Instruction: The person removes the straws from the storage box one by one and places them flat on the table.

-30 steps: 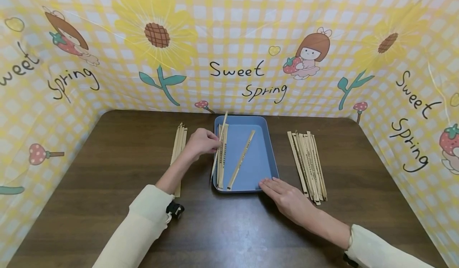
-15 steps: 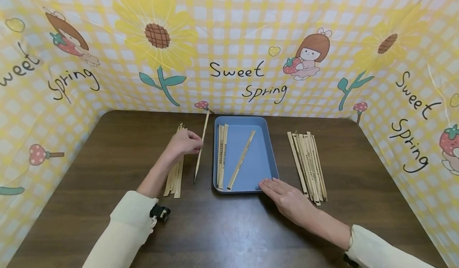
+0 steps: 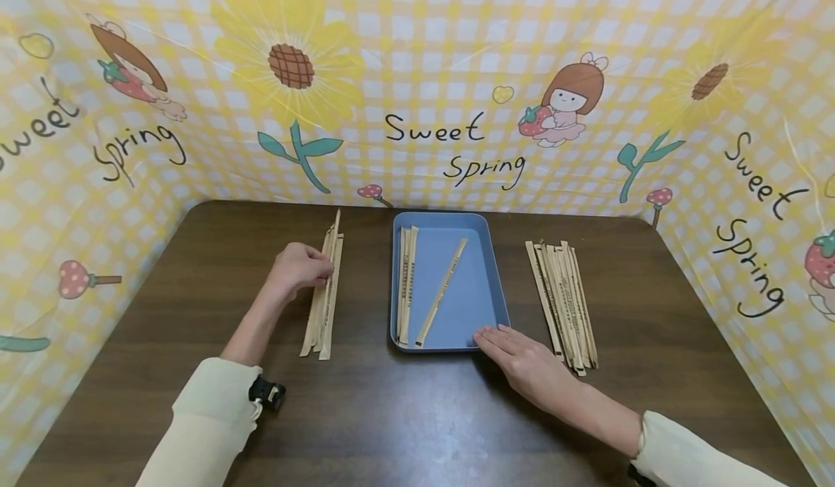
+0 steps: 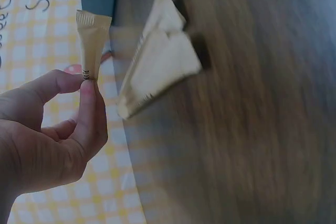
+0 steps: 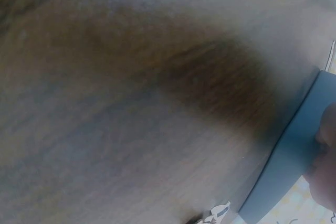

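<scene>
My left hand (image 3: 301, 266) is over the left pile of slim kraft-paper-wrapped sticks (image 3: 320, 327). Between thumb and fingertips it pinches one paper-wrapped stick (image 4: 93, 40), whose crimped end points up past the fingers in the left wrist view. The blue tray (image 3: 479, 284) lies mid-table, with several wrapped sticks (image 3: 406, 284) along its left side and one slanted stick (image 3: 443, 291) near its middle. My right hand (image 3: 528, 364) rests with straight fingers at the tray's near right corner; only part of this hand (image 5: 326, 161) shows in the right wrist view.
A second pile of wrapped sticks (image 3: 564, 306) lies to the right of the tray, beyond the right hand. The dark wooden table (image 3: 391, 422) is enclosed at the back and sides by a yellow checked cloth (image 3: 430, 52).
My left hand has moved left, from the tray's left edge to over the left pile, carrying the pinched wrapped stick. The right hand has stayed at the tray's corner.
</scene>
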`<state>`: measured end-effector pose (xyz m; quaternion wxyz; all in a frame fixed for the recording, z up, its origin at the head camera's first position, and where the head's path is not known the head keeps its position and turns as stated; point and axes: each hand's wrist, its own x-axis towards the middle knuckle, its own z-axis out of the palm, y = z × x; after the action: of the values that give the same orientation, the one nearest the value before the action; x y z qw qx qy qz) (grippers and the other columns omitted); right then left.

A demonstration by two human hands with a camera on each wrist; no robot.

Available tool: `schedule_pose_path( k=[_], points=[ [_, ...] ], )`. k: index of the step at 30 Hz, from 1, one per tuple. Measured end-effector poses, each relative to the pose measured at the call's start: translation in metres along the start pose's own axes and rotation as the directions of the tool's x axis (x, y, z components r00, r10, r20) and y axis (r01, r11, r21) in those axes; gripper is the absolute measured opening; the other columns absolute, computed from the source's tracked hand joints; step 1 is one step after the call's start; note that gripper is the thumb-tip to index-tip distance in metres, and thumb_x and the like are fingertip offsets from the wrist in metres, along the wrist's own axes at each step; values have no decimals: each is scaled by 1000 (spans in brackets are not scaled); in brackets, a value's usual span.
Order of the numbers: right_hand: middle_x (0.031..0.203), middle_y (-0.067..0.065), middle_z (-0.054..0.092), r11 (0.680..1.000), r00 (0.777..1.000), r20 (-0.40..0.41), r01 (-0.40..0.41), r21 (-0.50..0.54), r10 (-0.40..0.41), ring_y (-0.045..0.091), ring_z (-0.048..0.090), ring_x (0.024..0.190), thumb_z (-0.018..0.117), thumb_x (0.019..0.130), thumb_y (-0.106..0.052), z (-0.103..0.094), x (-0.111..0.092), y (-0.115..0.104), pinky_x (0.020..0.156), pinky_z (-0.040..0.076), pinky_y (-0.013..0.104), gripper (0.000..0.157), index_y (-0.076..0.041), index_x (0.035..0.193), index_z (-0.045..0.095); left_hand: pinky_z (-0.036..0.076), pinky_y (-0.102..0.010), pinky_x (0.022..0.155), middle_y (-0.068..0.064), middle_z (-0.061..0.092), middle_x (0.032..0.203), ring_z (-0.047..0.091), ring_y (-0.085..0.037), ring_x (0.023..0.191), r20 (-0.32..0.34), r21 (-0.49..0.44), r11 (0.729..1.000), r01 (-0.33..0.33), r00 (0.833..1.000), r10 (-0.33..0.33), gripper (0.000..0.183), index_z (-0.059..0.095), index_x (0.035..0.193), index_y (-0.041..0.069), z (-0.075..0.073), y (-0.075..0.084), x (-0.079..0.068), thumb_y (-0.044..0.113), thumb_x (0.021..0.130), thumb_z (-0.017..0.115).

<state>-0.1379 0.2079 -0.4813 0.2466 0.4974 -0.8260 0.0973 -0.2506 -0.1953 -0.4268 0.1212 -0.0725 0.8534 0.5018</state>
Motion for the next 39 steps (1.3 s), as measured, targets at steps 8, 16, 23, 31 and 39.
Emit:
schedule_pose_path(
  k=[8, 16, 23, 31, 39],
  points=[
    [117, 20, 68, 1000, 1000, -20, 4, 0, -4, 30, 67, 108, 21, 105, -7, 0, 0, 1, 92, 53, 44, 49, 9, 121, 65, 58, -26, 73, -16, 64, 100, 64, -9, 70, -19, 45, 998, 44, 999, -43, 26, 69, 103, -12, -9, -15, 3, 7, 86, 62],
    [118, 20, 68, 1000, 1000, -26, 10, -4, -10, 30, 67, 109, 21, 105, -7, 1, 0, 1, 92, 53, 45, 50, 8, 122, 65, 58, -24, 70, -13, 65, 93, 65, -12, 72, -36, 104, 993, 51, 998, -48, 23, 70, 99, -10, -11, -21, 5, 9, 86, 64],
    [119, 19, 68, 1000, 1000, -22, 9, -3, -9, 30, 66, 109, 20, 105, -7, 1, -1, 1, 93, 52, 44, 50, 8, 123, 64, 58, -25, 69, -13, 64, 88, 65, -13, 71, -24, 98, 994, 56, 998, -54, 22, 69, 99, -12, -10, -25, 7, 6, 88, 65],
    [119, 19, 68, 1000, 1000, 0, 1, -5, -1, 29, 66, 110, 20, 106, -8, 0, 0, 1, 94, 52, 43, 50, 8, 122, 64, 57, -22, 65, -11, 64, 83, 64, -10, 67, -33, 97, 993, 74, 997, -71, 21, 69, 99, -11, -9, -25, 9, 7, 88, 66],
    [118, 19, 69, 1000, 1000, -3, -3, -9, 3, 28, 67, 108, 20, 106, -8, -1, 0, 0, 93, 53, 43, 50, 8, 121, 65, 55, -28, 66, -7, 68, 73, 65, -13, 67, -53, 191, 981, 28, 998, -18, 21, 73, 94, -7, -12, -19, 5, 11, 85, 66]
  ],
)
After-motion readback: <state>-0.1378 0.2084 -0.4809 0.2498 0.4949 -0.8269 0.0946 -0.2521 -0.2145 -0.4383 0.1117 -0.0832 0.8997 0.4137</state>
